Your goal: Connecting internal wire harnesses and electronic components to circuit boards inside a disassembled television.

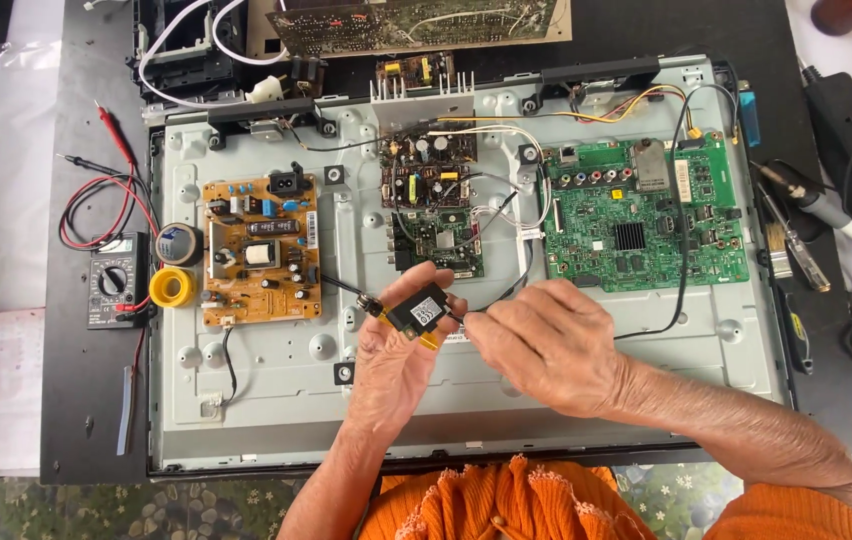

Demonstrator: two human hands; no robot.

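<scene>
My left hand holds a small black module with a yellow tab, palm up, above the metal back panel of an opened television. My right hand pinches a thin black wire at the module's right side. Behind the hands lie a small green board under a brown board with a heat sink. An orange power board is at the left, a large green main board at the right.
A multimeter with red and black leads, a yellow solder roll and a dark tape roll lie left of the panel. A soldering iron, brush and tools lie at the right. More boards and cables sit at the far edge.
</scene>
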